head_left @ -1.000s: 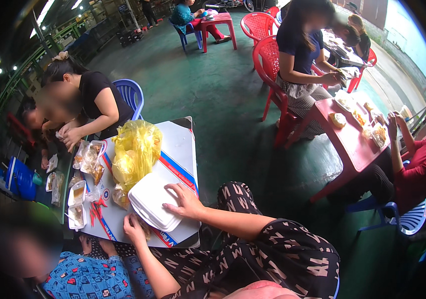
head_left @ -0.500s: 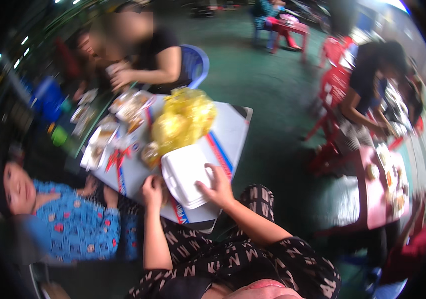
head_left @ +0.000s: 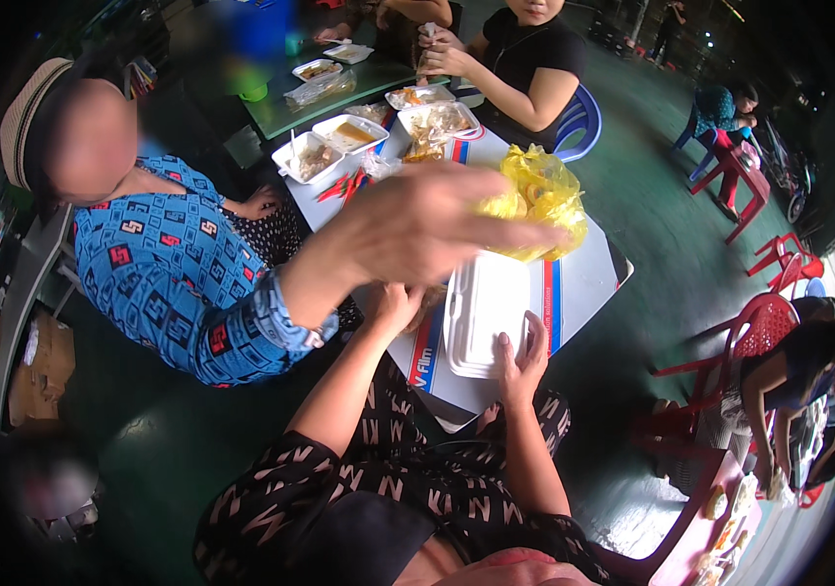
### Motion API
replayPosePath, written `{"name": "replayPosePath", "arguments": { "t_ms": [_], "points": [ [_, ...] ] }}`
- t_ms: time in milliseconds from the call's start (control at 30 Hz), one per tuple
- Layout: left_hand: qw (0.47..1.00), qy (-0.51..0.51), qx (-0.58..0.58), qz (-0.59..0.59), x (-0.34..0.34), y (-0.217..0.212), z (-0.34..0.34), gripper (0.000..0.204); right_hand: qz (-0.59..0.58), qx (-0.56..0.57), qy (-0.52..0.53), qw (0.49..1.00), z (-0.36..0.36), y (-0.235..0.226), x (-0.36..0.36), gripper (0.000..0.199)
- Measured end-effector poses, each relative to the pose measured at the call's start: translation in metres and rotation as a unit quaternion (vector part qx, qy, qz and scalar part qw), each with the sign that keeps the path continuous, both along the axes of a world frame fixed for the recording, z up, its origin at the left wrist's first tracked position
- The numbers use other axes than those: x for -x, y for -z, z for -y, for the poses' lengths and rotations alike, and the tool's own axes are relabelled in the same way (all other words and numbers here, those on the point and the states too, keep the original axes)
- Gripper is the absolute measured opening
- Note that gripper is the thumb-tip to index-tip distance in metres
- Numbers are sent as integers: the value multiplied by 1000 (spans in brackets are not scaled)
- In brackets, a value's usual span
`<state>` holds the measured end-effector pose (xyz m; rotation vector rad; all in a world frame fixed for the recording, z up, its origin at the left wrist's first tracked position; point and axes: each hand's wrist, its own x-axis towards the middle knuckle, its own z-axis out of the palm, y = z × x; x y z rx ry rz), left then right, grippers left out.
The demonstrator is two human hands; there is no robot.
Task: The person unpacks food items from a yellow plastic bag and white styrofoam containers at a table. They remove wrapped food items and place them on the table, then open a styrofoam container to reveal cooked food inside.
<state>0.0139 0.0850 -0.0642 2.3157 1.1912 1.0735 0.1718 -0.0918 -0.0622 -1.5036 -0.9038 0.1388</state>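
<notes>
A closed white foam food box [head_left: 486, 317] lies at the near part of the grey table [head_left: 583, 288]. My right hand [head_left: 523, 363] holds its near right side, thumb on the lid and fingers along the edge. My left hand [head_left: 396, 307] is left of the box, its fingers curled beside a small brownish bag [head_left: 427, 311]; what it holds is partly hidden. A yellow plastic bag [head_left: 549, 200] with things inside stands behind the box. Another person's blurred hand [head_left: 403, 230] reaches across above the table, in front of part of the yellow bag.
At my left sits a person in a blue patterned shirt [head_left: 173, 254]. Open foam boxes with food [head_left: 315, 161] and red utensils or wrappers [head_left: 341, 188] lie on the far left of the table. Another person in black [head_left: 535, 73] sits across. Red chairs [head_left: 759, 327] stand at right.
The view has swung left, so the table appears further right. The neighbour's arm has come in over the table. My right hand stays at the foam box, the left beside it.
</notes>
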Motion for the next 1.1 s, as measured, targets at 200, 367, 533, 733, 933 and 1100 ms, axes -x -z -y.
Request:
{"name": "replayPosePath", "arguments": {
  "t_ms": [200, 367, 533, 733, 933, 1100],
  "points": [
    [871, 396, -245, -159, -21, -149, 17, 20, -15, 3, -14, 1000, 9, 0, 2, 55],
    [668, 608, -373, -211, -58, -295, 90, 9, 51, 22, -2, 998, 3, -19, 10, 56],
    [725, 607, -265, -187, -72, -289, 101, 59, 69, 17, 45, 996, 3, -1, -1, 60],
    [928, 361, -96, -5, -48, -199, 48, 37, 33, 48, 42, 997, 14, -22, 0, 57],
    [993, 86, 79, -26, -5, -18, -5, 27, 30, 42, 45, 998, 14, -17, -1, 57],
    [994, 86, 71, 8, 0, -15, -1, 28, 32, 38, 38, 998, 12, -15, 1, 57]
  ]
}}
